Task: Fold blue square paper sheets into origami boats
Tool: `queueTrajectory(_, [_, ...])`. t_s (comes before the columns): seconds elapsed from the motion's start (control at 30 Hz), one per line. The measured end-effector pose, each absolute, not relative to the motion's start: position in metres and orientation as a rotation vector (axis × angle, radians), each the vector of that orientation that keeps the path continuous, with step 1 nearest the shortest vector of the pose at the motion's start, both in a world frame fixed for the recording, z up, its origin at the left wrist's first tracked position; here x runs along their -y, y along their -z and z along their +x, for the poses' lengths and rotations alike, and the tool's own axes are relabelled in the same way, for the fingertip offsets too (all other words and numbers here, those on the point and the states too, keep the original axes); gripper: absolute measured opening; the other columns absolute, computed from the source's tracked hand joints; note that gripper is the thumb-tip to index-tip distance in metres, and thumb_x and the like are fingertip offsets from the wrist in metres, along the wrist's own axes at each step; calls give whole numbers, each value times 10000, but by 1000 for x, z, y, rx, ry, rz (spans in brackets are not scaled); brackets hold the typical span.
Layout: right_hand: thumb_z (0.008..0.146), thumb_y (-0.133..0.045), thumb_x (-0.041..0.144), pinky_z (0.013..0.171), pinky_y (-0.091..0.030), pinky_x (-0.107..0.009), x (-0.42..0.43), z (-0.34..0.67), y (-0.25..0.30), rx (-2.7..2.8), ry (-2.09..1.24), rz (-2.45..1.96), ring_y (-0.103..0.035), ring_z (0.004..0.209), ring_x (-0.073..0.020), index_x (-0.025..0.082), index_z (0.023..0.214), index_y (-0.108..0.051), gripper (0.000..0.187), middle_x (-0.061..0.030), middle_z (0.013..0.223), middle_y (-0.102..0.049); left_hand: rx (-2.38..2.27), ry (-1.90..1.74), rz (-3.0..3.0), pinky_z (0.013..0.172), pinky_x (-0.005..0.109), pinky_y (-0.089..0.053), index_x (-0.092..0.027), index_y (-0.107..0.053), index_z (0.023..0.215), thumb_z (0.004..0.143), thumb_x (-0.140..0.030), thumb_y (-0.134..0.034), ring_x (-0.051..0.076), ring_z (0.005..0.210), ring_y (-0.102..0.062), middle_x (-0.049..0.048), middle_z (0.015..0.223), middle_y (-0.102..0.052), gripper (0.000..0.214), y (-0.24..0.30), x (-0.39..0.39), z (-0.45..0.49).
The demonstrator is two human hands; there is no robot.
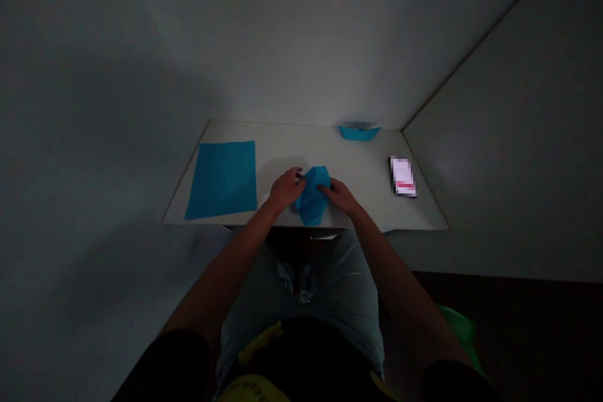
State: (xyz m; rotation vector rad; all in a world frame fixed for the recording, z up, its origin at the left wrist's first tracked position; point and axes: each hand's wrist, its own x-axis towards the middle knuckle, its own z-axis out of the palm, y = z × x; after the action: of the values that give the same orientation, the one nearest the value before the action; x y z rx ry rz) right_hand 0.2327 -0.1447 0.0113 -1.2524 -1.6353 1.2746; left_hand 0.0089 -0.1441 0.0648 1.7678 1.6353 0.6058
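A partly folded sheet of blue paper (313, 202) is held between my two hands, just above the front edge of the white table. My left hand (286, 188) pinches its left upper side, thumb on the near face. From the right, my right hand (343, 195) grips the opposite side, with the thumb lying on the paper and the fingers behind it, mostly hidden. Creases and angled corners show on the paper.
Flat on the left of the white table (277, 138) lies a blue paper sheet (222, 179). A folded blue paper boat (358, 134) rests at the back against the wall. Toward the right edge is a phone (403, 176) with a lit screen. Walls close in the back and sides.
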Motion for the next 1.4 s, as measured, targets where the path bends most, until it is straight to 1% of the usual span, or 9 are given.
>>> queueTrajectory(0.1, [871,-715,671,1036,-597,-496,148,230,-8,1600,-1281,-1262,-755,1058,-312,235,1104,-774,498,-60,1104,-832,-1557,-823,1771,978,353,-592,-259,-646,1345,1056,-247,-571,219,1057,-782,77,1278,-794,299,-67,141,10])
queueTrajectory(0.2, [863,-735,677,1020,-597,-473,149,228,-5,1517,-1260,-1273,-755,1021,-291,214,1155,-765,549,-73,1122,-829,-1489,-806,1857,938,366,-590,-266,-629,1268,1059,-241,-577,227,1008,-774,64,1182,-800,217,-71,137,10])
queueTrajectory(0.37, [854,-744,714,972,-599,-435,147,224,-4,1484,-1268,-1237,-737,1002,-278,197,1130,-768,586,-72,1092,-819,-1469,-633,2176,979,382,-552,-262,-644,1197,997,-103,-531,237,1115,-723,69,1303,-731,280,-78,136,12])
queueTrajectory(0.57, [851,-754,717,976,-590,-439,146,224,-6,1458,-1244,-1205,-726,1013,-280,207,1139,-778,586,-71,1113,-812,-1550,-492,2281,919,402,-556,-230,-674,1219,934,-330,-755,299,1142,-706,107,1341,-679,313,-84,140,20])
queueTrajectory(0.73, [844,-726,764,919,-606,-439,147,223,-2,1455,-1213,-1239,-720,983,-285,216,1143,-768,626,-65,1059,-806,-1583,-489,2279,951,408,-540,-214,-694,1112,1042,-323,-630,291,1137,-702,116,1246,-718,146,-84,139,23])
queueTrajectory(0.87, [850,-688,800,931,-608,-451,140,223,3,1437,-1131,-1291,-719,968,-285,226,1129,-754,641,-64,1045,-801,-1543,-713,2081,996,372,-532,-213,-660,985,1006,-226,-624,244,1108,-694,95,1168,-731,44,-85,131,27])
queueTrajectory(1.07, [833,-675,855,1032,-587,-503,119,231,-3,1399,-1071,-1321,-725,1055,-297,246,1109,-730,670,-82,1117,-806,-1504,-935,1549,858,327,-535,-231,-568,855,1031,-246,-510,195,898,-678,28,913,-705,186,-98,107,14])
queueTrajectory(1.27, [914,-603,838,1125,-542,-543,114,227,-22,1345,-915,-1330,-708,1222,-326,253,1308,-679,710,-118,1329,-774,-1734,-1102,1345,879,332,-518,-250,-516,949,1085,-291,-465,207,959,-687,42,968,-687,151,-92,100,-12])
queueTrajectory(1.4, [972,-555,801,1214,-477,-557,117,216,-39,1342,-772,-1366,-658,1337,-348,241,1387,-655,705,-140,1413,-736,-1754,-1142,1271,924,347,-548,-249,-494,1128,1117,-502,-496,227,1060,-732,83,1110,-739,253,-82,119,-10])
